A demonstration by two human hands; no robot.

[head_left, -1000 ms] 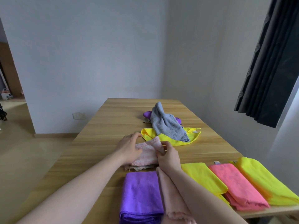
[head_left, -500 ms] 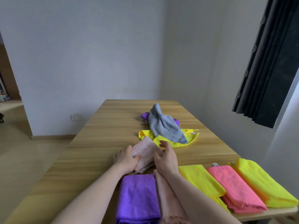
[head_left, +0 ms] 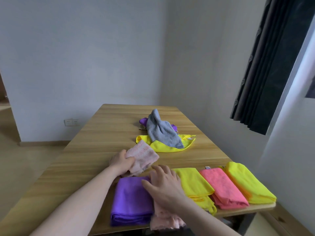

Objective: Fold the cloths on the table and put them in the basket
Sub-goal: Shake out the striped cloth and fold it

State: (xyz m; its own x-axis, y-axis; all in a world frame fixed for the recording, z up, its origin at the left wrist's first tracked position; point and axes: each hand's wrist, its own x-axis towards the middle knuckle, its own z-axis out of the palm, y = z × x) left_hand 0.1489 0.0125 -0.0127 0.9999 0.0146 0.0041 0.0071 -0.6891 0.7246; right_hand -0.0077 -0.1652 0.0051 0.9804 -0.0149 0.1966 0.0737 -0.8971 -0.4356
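Note:
My left hand (head_left: pixel 121 163) grips a folded pale pink cloth (head_left: pixel 144 155) and holds it just above the wooden table (head_left: pixel 95 150). My right hand (head_left: pixel 164 182) lies flat, fingers spread, on another pale pink folded cloth (head_left: pixel 163 220) between a folded purple cloth (head_left: pixel 131 200) and a folded yellow cloth (head_left: pixel 194 186). Further right lie a folded coral pink cloth (head_left: pixel 223 188) and a second folded yellow one (head_left: pixel 247 181). No basket is in view.
Mid-table lies an unfolded heap: a grey cloth (head_left: pixel 162 130) over a yellow cloth (head_left: pixel 168 145) and a purple one (head_left: pixel 142 120). A wall stands beyond the table, a dark curtain (head_left: pixel 272 65) hangs at the right, and wooden floor lies to the left.
My right hand let go of the pale pink cloth and came back to rest flat on the folded row. The left hand now holds that cloth alone, lifted slightly.

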